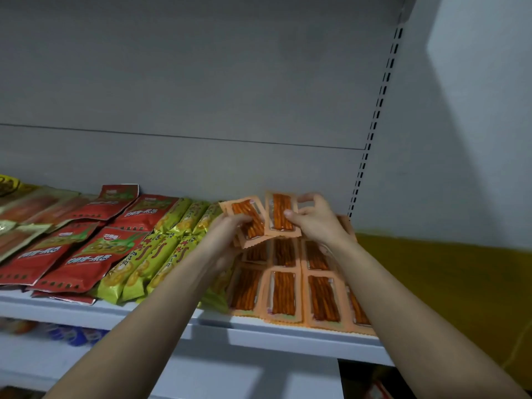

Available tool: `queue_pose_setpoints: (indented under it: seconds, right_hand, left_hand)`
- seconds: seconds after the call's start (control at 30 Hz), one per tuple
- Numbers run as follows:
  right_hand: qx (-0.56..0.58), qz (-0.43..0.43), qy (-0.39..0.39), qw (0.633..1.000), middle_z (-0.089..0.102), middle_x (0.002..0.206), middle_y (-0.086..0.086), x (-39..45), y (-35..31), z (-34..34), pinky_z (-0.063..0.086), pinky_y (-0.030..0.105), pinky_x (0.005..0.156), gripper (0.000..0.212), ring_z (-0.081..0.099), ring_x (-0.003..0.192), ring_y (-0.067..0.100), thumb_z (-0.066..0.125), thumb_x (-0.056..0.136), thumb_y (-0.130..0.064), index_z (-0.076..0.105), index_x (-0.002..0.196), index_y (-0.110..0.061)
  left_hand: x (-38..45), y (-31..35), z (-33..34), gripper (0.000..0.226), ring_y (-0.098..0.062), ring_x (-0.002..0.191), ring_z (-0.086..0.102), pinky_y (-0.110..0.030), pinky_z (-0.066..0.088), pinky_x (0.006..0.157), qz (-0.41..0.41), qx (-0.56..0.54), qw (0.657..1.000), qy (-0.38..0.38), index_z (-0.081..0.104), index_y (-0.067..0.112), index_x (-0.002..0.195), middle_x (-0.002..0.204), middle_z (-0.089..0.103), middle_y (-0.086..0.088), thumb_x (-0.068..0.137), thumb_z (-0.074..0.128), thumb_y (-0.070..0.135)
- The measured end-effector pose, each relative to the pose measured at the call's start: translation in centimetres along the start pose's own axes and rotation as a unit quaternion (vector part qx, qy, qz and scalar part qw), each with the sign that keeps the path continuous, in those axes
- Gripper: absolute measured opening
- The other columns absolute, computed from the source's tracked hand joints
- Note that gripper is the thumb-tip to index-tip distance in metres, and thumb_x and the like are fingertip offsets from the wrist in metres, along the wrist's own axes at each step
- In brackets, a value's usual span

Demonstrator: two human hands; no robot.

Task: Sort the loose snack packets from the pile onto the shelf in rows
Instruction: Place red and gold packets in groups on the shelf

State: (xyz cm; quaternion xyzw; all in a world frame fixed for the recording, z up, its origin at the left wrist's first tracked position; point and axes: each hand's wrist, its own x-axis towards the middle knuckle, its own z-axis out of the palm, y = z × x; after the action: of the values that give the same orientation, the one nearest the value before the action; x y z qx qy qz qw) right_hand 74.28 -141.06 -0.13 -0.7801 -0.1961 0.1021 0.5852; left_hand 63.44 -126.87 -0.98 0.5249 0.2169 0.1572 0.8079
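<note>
Above the right end of the white shelf (pixel 288 338), both hands hold orange snack-stick packets. My left hand (pixel 227 231) grips a tilted orange packet (pixel 244 210), thumb across its front. My right hand (pixel 316 220) pinches a second, upright orange packet (pixel 280 214) right beside it. Below them, rows of the same orange packets (pixel 283 292) lie flat on the shelf, running from the back to the front edge. More orange packets behind my right wrist are mostly hidden.
Left of the orange rows lie green-yellow packets (pixel 149 266), then red bags (pixel 86 260) and paler bags (pixel 17 214) at the far left. A slotted upright (pixel 371 131) bounds the shelf on the right, with a yellow surface (pixel 446 283) beyond. A lower shelf holds blurred goods (pixel 72 335).
</note>
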Motion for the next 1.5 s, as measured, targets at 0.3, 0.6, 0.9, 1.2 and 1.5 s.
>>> queue_pose_setpoints:
  seconds: [0.3,0.6,0.9,1.2,1.5]
  right_hand:
    - [-0.160,0.044,0.058,0.985,0.064,0.116,0.004,1.6,4.2,-0.5,0.058,0.043,0.085,0.028,0.066,0.099,0.022,0.076,0.085,-0.021,0.052,0.096,-0.029]
    - [-0.127,0.010,0.078,0.989,0.064,0.105,-0.002,3.0,3.5,0.3,0.055,0.042,0.089,0.018,0.063,0.099,0.020,0.075,0.086,-0.023,0.059,0.093,-0.025]
    - [-0.430,0.023,0.027,0.902,0.063,0.100,0.002,2.0,4.4,1.7,0.056,0.040,0.080,0.027,0.062,0.093,0.020,0.079,0.080,-0.038,0.063,0.089,-0.018]
    - [-0.120,-0.046,-0.041,0.991,0.068,0.100,0.003,0.7,0.2,0.1,0.051,0.029,0.069,0.038,0.066,0.086,0.015,0.069,0.091,-0.031,0.048,0.121,-0.020]
    - [-0.110,0.064,0.077,0.989,0.066,0.103,0.006,1.4,4.5,-5.2,0.057,0.044,0.084,0.029,0.067,0.094,0.023,0.072,0.088,-0.013,0.049,0.088,-0.029]
  left_hand:
    - [0.1,1.1,-1.5,0.014,-0.017,0.065,0.070,-0.034,0.058,0.060,0.053,0.029,0.995,0.081,0.061,0.010,0.096,0.078,0.072,-0.008,0.096,0.056,-0.004]
    - [1.7,1.2,-2.6,0.016,-0.026,0.086,0.071,-0.040,0.058,0.075,0.073,0.083,0.990,0.083,0.061,0.012,0.101,0.100,0.073,-0.014,0.095,0.059,-0.002]
    - [3.2,0.9,-2.9,0.014,-0.022,0.080,0.073,-0.036,0.057,0.069,0.058,0.098,0.992,0.048,0.064,0.011,0.102,0.095,0.075,-0.011,0.094,0.061,-0.001]
    - [3.0,-1.1,1.8,0.018,-0.018,0.073,0.074,-0.030,0.060,0.061,0.032,0.099,0.992,-0.071,0.069,0.006,0.111,0.096,0.076,-0.013,0.095,0.063,0.002]
    - [3.1,-0.9,3.1,0.011,-0.017,0.068,0.070,-0.030,0.057,0.052,0.041,0.112,0.993,0.006,0.063,0.006,0.107,0.090,0.070,-0.011,0.099,0.057,0.003]
